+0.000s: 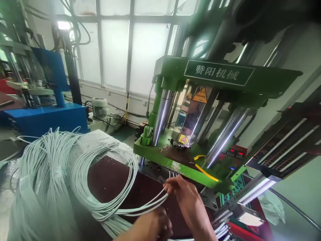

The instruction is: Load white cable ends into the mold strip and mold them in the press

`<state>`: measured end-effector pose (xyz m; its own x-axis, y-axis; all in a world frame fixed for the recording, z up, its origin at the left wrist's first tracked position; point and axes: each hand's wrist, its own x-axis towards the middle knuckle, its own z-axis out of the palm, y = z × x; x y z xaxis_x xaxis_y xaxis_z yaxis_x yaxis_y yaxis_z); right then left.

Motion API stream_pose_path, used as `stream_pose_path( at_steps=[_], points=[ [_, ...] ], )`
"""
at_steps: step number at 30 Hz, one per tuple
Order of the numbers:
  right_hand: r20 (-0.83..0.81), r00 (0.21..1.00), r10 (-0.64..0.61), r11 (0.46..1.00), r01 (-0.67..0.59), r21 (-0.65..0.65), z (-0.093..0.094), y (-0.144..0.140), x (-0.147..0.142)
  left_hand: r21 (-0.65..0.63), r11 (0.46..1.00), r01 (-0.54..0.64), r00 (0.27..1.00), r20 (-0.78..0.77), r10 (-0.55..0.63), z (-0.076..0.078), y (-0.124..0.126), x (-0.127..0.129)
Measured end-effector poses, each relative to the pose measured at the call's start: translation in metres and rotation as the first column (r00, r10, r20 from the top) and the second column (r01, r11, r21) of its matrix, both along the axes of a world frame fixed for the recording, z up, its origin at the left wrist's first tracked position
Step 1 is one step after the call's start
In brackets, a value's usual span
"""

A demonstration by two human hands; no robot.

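My right hand (184,192) pinches the ends of a few white cables (153,203) between thumb and fingers, just in front of the green press. Short tips of the cables stick up past the fingertips. The cables run left into a loose coil (81,172) on the dark brown board (107,182). My left hand (154,222), blurred, is just below and left of the right one, under the cables. Its fingers look curled, and what is in them, if anything, is hidden.
A green press (175,164) with steel columns and a clear guard stands ahead. Thick bundles of white cable (45,180) lie at left. Further back are a blue machine (47,117) and a motor (99,107). A control panel (234,190) is at right.
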<state>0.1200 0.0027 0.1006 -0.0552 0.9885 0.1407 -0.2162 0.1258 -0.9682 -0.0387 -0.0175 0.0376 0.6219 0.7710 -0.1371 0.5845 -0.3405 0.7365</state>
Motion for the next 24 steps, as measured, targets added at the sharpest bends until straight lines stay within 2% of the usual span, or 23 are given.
stream_pose_path(
  at_steps=[2,3,5,6,7,8,11,15,18,21,24],
  points=[
    [0.312,0.945,-0.097,0.995,0.094,0.024,-0.004,-0.004,0.008,0.093,0.994,-0.056,0.997,-0.045,0.061,0.005,0.03,-0.008],
    [0.478,0.86,-0.181,0.983,0.17,0.067,-0.011,-0.005,0.013,0.134,0.987,-0.085,0.995,-0.048,0.093,0.007,0.045,-0.015],
    [0.73,0.588,-0.348,0.934,0.287,0.214,-0.034,0.0,0.027,0.17,0.979,-0.113,0.992,-0.033,0.121,0.009,0.074,-0.032],
    [0.8,0.439,-0.408,0.908,0.284,0.307,-0.047,0.004,0.034,0.153,0.98,-0.124,0.991,-0.03,0.13,0.01,0.087,-0.04],
    [0.826,0.357,-0.436,0.895,0.265,0.358,-0.061,0.01,0.04,0.11,0.986,-0.122,0.991,-0.034,0.126,0.009,0.098,-0.048],
    [0.84,0.313,-0.443,0.893,0.241,0.381,-0.073,0.016,0.045,0.049,0.992,-0.115,0.992,-0.043,0.117,0.008,0.108,-0.053],
    [0.863,0.296,-0.41,0.912,0.16,0.378,-0.103,0.03,0.053,-0.11,0.988,-0.108,0.993,-0.059,0.102,0.005,0.124,-0.062],
    [0.873,0.332,-0.358,0.928,0.028,0.371,-0.123,0.028,0.059,-0.166,0.984,-0.058,0.996,-0.077,0.045,0.009,0.12,-0.064],
    [0.877,0.351,-0.329,0.931,-0.035,0.364,-0.13,0.021,0.067,-0.13,0.991,0.03,0.986,-0.158,-0.051,0.019,0.101,-0.065],
    [0.885,0.31,-0.347,0.925,-0.046,0.378,-0.131,0.015,0.074,-0.032,0.991,0.134,0.951,-0.276,-0.137,0.03,0.073,-0.065],
    [0.888,0.269,-0.372,0.921,-0.009,0.389,-0.121,0.007,0.075,0.043,0.966,0.254,0.908,-0.355,-0.223,0.038,0.046,-0.067]
  ],
)
